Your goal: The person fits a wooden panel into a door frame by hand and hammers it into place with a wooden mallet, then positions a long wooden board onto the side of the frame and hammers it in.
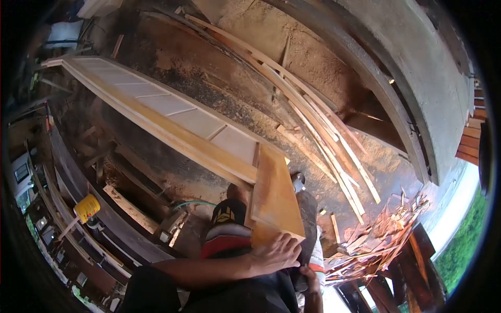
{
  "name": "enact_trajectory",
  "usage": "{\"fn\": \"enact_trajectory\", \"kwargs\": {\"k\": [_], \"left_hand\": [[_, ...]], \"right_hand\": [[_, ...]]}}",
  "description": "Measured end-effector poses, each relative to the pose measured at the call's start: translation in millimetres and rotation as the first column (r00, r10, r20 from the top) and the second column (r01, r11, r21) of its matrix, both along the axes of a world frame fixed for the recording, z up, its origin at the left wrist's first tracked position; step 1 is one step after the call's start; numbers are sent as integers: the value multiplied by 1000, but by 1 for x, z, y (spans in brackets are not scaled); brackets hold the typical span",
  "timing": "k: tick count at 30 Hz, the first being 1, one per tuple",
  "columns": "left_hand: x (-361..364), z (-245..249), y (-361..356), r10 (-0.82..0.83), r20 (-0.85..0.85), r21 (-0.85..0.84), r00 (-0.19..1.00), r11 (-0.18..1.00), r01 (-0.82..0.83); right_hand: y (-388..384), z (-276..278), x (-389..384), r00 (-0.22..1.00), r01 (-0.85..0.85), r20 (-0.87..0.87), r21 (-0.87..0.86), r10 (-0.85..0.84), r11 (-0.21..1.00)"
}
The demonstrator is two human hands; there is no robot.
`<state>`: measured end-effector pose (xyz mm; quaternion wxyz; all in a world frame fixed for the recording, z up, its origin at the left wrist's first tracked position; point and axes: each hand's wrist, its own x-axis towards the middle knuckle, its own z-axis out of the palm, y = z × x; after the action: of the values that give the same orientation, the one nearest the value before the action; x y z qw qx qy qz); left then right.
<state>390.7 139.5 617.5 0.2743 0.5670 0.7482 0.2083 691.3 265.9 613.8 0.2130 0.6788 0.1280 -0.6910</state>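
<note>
A long wooden frame (209, 166) with pale panels and crossbars stretches from the upper left to my lap. Its near end is a wide yellowish board (279, 193). My left hand (276, 251) lies on the near edge of that board, fingers bent over it. Low at the right of my lap, my right hand (311, 276) is partly cut off by the dark clothing, its fingers close to the left hand's fingertips; whatever it holds is hidden.
Long wood strips (334, 141) lie on the dusty ground at the right. Beyond them is a pile of wood scraps (376, 235). A yellow container (87, 207) stands on dark beams at the left. A concrete slab (417, 68) curves along the upper right.
</note>
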Motion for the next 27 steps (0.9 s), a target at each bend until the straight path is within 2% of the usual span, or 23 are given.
{"fn": "enact_trajectory", "kwargs": {"k": [2,3,4,7,8,9,10,11,12,13,14,15,16,17,19,21,22,23,25,27], "left_hand": [[0,1,3,74,-15,80,997,994,-72],[-11,8,6,49,-34,88,998,995,-46],[-11,9,7,92,-24,78,995,993,-90],[-5,14,18,243,27,22,970,970,-243],[-7,19,21,308,-43,61,950,950,-306],[0,16,20,353,-44,26,935,936,-352],[8,12,20,402,-50,-8,914,915,-403],[10,14,22,452,-110,-22,885,889,-456],[12,19,23,489,-162,-36,857,865,-500],[15,25,25,523,-210,-49,826,838,-543],[15,29,29,570,-263,-66,778,794,-604],[20,34,33,613,-312,-81,726,744,-664],[29,39,34,651,-357,-95,670,688,-719],[49,30,23,661,-373,-141,651,653,-744],[77,17,13,837,-351,-54,420,430,-901],[104,7,11,942,-305,24,143,158,-987],[119,2,15,990,-114,33,-82,-79,-996],[133,-3,20,948,79,2,-309,-310,-951],[159,-13,17,746,242,-166,-620,-598,-784],[173,-17,2,566,176,-334,-805,-735,-590]], "right_hand": [[25,26,-41,975,-215,-42,100,220,972],[37,37,-51,937,-333,-55,149,344,931],[50,50,-57,885,-444,-58,194,462,875],[111,95,-82,656,-717,-21,294,754,632],[135,99,-73,562,-780,18,345,827,522],[159,104,-66,463,-826,63,392,884,405],[185,107,-64,564,-709,-11,507,826,491],[225,107,-73,275,-719,93,681,957,140],[253,97,-75,221,-560,332,813,917,-159],[288,97,-81,412,-623,286,782,865,38],[315,102,-123,228,-414,393,867,891,-277],[338,110,-159,265,-391,399,877,878,-280],[355,109,-193,305,-319,451,878,839,-356],[377,113,-230,189,-188,559,828,807,-529],[405,105,-282,178,-93,688,724,704,-684],[420,91,-329,198,-35,735,666,648,-745],[428,81,-348,196,6,773,614,603,-789],[428,75,-368,210,18,769,614,603,-789],[429,63,-402,221,55,784,584,581,-810],[429,49,-431,220,119,811,529,542,-840]]}}
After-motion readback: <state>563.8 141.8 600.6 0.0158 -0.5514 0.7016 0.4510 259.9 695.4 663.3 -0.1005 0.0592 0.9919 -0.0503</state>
